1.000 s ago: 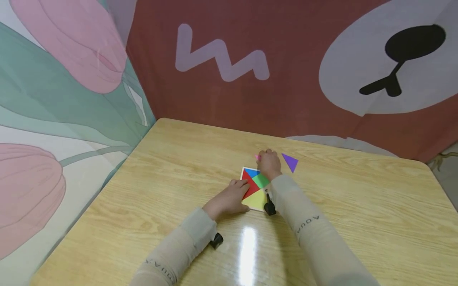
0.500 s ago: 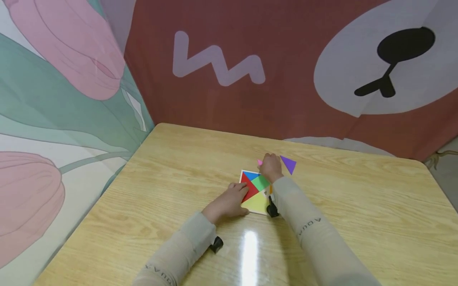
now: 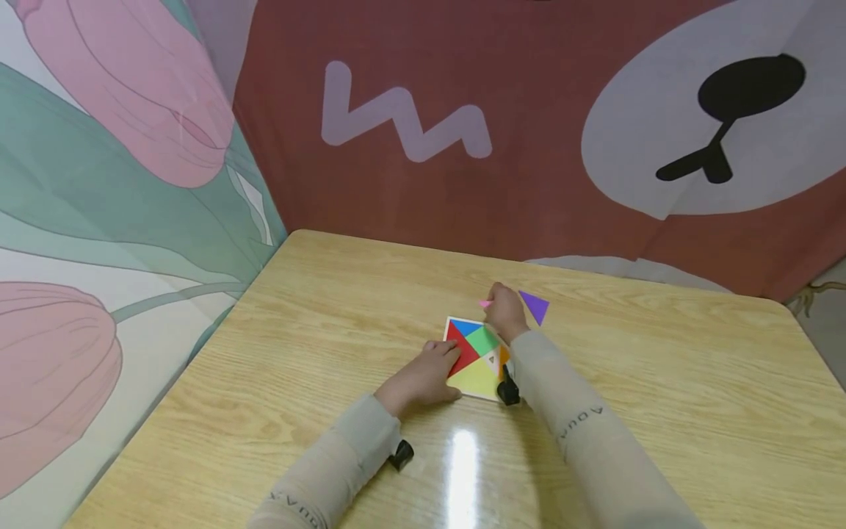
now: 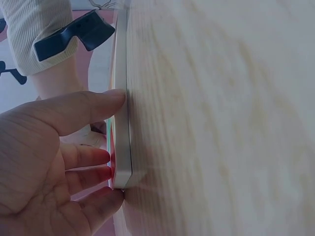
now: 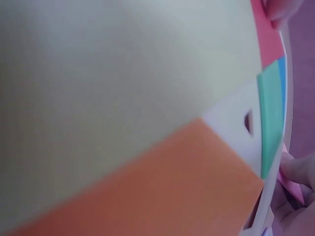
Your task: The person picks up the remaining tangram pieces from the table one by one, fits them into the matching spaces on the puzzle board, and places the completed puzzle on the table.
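Observation:
A square tangram board (image 3: 477,397) with a white rim lies on the table, bearing red (image 3: 464,358), blue (image 3: 467,328), green (image 3: 483,340), yellow (image 3: 476,378) and orange (image 3: 505,358) pieces. Between green and orange, a bare white spot shows a small hole (image 5: 248,122). My left hand (image 3: 426,373) rests at the board's left side, fingertips on the red piece and thumb (image 4: 115,100) against the near edge. Just beyond the board's far edge, my right hand (image 3: 507,312) pinches a small pink tangram piece (image 5: 294,189) between thumb and fingers. Its fingers partly hide the piece.
A purple triangle (image 3: 535,306) lies on the wooden table (image 3: 661,382) just right of my right hand. Behind the table hangs a brown printed cloth (image 3: 529,198), with a flower-printed one (image 3: 165,242) at the left. Black wrist cameras (image 3: 507,389) sit under both sleeves.
My right hand shifts slightly right and turns, still with the pink piece in its fingers. The orange piece and the bare spot come into fuller view. My left hand stays on the board.

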Tool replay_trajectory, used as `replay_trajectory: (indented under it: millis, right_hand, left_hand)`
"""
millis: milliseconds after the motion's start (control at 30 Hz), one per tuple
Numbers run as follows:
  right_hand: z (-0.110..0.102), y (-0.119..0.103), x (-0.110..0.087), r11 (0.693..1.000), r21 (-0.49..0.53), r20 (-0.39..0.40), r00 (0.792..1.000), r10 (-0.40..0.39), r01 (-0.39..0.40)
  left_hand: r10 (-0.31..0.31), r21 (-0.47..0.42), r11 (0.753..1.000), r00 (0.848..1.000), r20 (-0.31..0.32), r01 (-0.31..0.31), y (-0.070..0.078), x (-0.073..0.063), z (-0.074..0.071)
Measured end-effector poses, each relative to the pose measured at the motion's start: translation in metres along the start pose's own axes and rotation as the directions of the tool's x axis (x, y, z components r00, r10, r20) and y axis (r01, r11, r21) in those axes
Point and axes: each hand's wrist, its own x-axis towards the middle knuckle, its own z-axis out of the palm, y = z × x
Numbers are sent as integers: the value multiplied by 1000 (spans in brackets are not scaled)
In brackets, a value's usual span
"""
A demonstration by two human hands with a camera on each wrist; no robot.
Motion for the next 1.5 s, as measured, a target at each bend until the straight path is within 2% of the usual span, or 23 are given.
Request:
replay_trajectory:
  millis: [133,267,667,1000,1267,1500]
  right_hand:
    - [-2,2,-2,998,68,-24,1000,14,-12]
    - [-2,1,-3,992,117,-11,999,37,-35]
    - [-8,1,-6,986,158,-40,998,-40,46]
    - [-10,1,-10,972,232,-47,998,-35,45]
    - [-9,-3,-13,957,289,-38,999,-12,22]
    - [-10,1,-15,968,249,-10,1000,-21,23]
  left_hand:
    - [-7,-4,1000,1000,0,7,0,-1,0]
    - [-4,-4,1000,1000,-6,4,1,-2,0]
    - [-15,-15,1000,1000,-6,15,1,-2,-1]
    - [7,9,1000,1000,-23,-6,0,-1,0]
    - [-1,4,1000,1000,-15,1,1,-2,1]
    - [-4,-4,1000,1000,-14,4,2,-3,-1]
